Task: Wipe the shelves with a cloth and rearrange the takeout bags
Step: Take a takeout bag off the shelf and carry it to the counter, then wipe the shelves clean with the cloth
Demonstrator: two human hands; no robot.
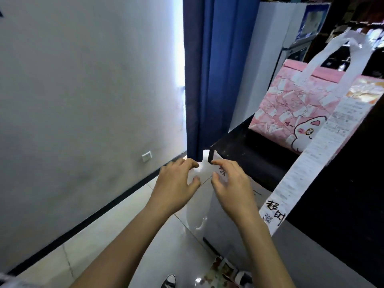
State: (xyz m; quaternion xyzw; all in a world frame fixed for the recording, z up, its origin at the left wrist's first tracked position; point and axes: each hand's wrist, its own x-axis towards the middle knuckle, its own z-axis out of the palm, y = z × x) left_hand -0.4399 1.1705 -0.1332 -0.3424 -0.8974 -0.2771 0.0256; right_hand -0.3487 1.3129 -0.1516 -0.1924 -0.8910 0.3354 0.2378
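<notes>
Just off the near corner of the black shelf, both hands meet on a white plastic bag. The left hand has its fingers curled over the bag's top and its thumb pressed in from below, pinching the thin plastic; the right hand sits just beside it, fingertips hooked over the bag's other edge where some dark printed characters show, thumb bent underneath. Between the two grips the bag's upper part stands up against the shelf's corner, and below the hands the rest of it hangs down towards the pale tiled floor. Up and to the right of the right hand, well apart from it, a pink takeout bag with a cartoon animal and white handles stands upright on the shelf top. A long printed receipt trails from that bag down over the shelf's front edge, ending just beside the right forearm. Beyond the hands hangs a blue curtain, with a grey wall to the left of the left hand.
</notes>
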